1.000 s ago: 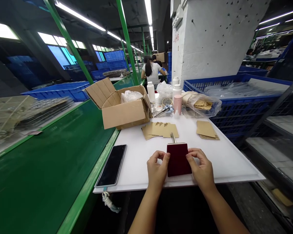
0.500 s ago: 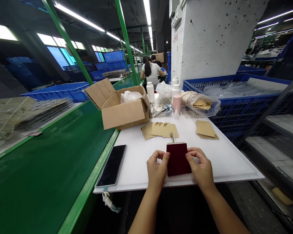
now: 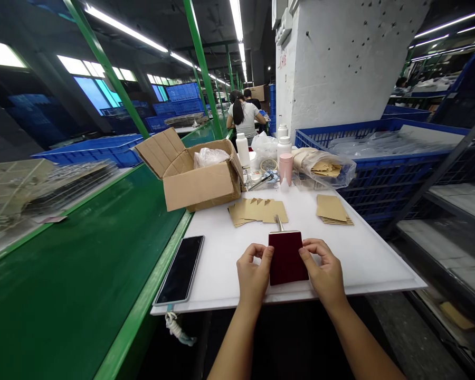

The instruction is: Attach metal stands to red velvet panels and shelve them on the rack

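Observation:
A flat, dark red square panel (image 3: 287, 258) with a pale edge is held above the front of the white table (image 3: 229, 274). My left hand (image 3: 254, 269) pinches its left side between thumb and fingers. At its right side my right hand (image 3: 323, 269) grips the edge the same way. A metal handle-like piece (image 3: 278, 222) sticks out past the panel's far edge; whether it is joined to the panel I cannot tell. Beyond it lie several overlapping brown paper pieces (image 3: 257, 210). To the right rests a stack of brown paper pieces (image 3: 333, 209).
A phone (image 3: 180, 270) lies at the table's left edge. Behind are an open cardboard box (image 3: 200, 184), white bottles (image 3: 243, 150), a pink bottle (image 3: 285, 169) and a plastic bag of brown pieces (image 3: 324, 166). A green conveyor (image 3: 83, 264) runs left; a blue crate (image 3: 388, 174) stands right.
The view has shifted very slightly. Both hands keep the same hold on the dark red panel, and nothing else has visibly moved.

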Demonstrator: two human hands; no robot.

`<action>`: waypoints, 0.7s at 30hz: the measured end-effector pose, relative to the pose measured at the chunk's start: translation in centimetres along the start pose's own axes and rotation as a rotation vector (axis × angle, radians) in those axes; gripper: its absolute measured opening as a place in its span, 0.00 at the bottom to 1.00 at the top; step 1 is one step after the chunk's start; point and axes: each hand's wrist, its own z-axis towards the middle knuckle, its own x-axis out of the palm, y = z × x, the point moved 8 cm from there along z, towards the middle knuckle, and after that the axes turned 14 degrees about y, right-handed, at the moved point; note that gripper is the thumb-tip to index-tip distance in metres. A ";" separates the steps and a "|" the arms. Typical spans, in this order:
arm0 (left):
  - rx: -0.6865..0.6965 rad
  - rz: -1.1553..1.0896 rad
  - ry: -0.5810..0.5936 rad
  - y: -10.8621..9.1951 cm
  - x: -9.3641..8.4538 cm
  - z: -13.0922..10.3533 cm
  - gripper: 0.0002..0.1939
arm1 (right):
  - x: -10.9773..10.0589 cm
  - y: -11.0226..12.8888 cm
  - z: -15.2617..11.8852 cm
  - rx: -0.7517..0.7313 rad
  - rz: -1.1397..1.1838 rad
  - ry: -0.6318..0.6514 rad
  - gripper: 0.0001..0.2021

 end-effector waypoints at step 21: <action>-0.027 -0.025 0.008 0.3 0.1 0.1 0.15 | 0.1 0.1 0.1 0.011 0.004 -0.003 0.09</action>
